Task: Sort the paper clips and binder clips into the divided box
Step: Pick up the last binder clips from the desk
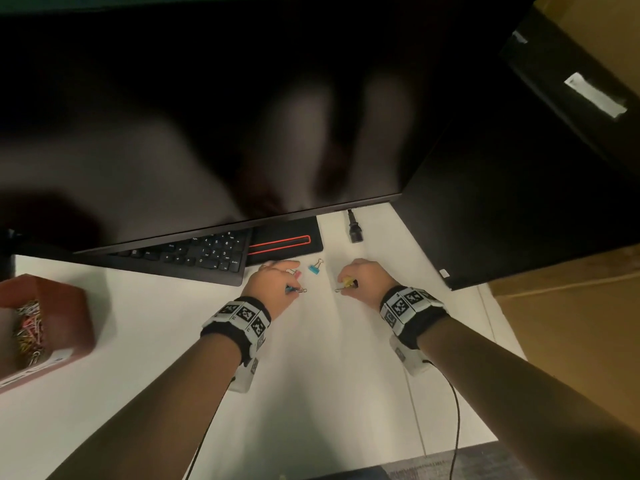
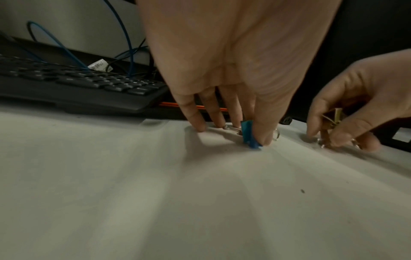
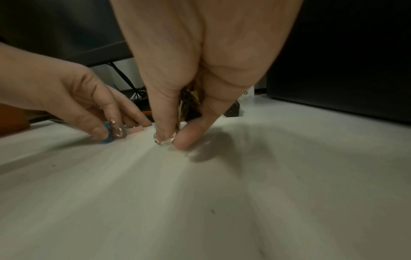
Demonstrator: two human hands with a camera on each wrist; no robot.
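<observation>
My left hand (image 1: 293,285) pinches a blue binder clip (image 2: 248,135) between thumb and fingers, its lower edge touching the white desk (image 1: 311,358). A pink clip (image 1: 292,271) lies by that hand's fingertips. My right hand (image 1: 346,284) pinches a yellow binder clip (image 1: 348,281), whose wire handles (image 3: 157,139) touch the desk. Another blue binder clip (image 1: 314,268) lies loose between the two hands, nearer the monitor base. The red-brown box (image 1: 65,306) stands at the far left with several coloured paper clips (image 1: 29,329) in one compartment.
A black keyboard (image 1: 194,256) and a monitor base with a red stripe (image 1: 284,240) lie just beyond the hands, under a large dark monitor (image 1: 207,133). A black power plug (image 1: 355,228) rests behind the right hand. A dark case (image 1: 519,202) stands at the right.
</observation>
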